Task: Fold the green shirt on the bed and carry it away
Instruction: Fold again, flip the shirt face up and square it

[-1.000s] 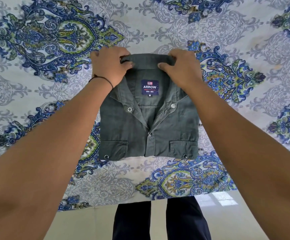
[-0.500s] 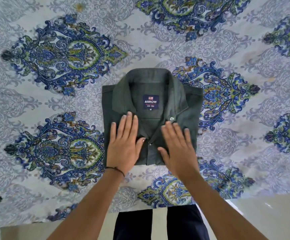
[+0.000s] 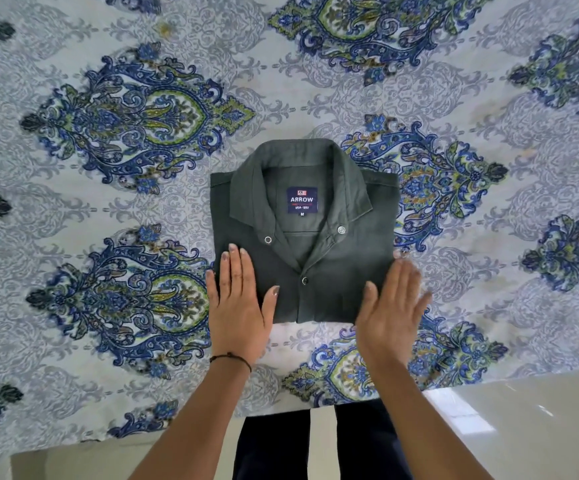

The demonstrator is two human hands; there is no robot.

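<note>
Beside the folded shirt (image 3: pixel 302 237) on the bed (image 3: pixel 73 202), left hand (image 3: pixel 238 306) and right hand (image 3: pixel 390 313) lie flat, fingers (image 3: pixel 236 268) together; both have slid outward from centre.

Bedsheet (image 3: pixel 108 209) lies bare all round the folded shirt (image 3: pixel 315 271). Left hand (image 3: pixel 238 306) and right hand (image 3: pixel 390 313) cover the shirt's near corners.

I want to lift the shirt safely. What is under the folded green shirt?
The green shirt lies on the patterned bedsheet, which shows all around it. What lies directly beneath is covered and cannot be seen.
</note>
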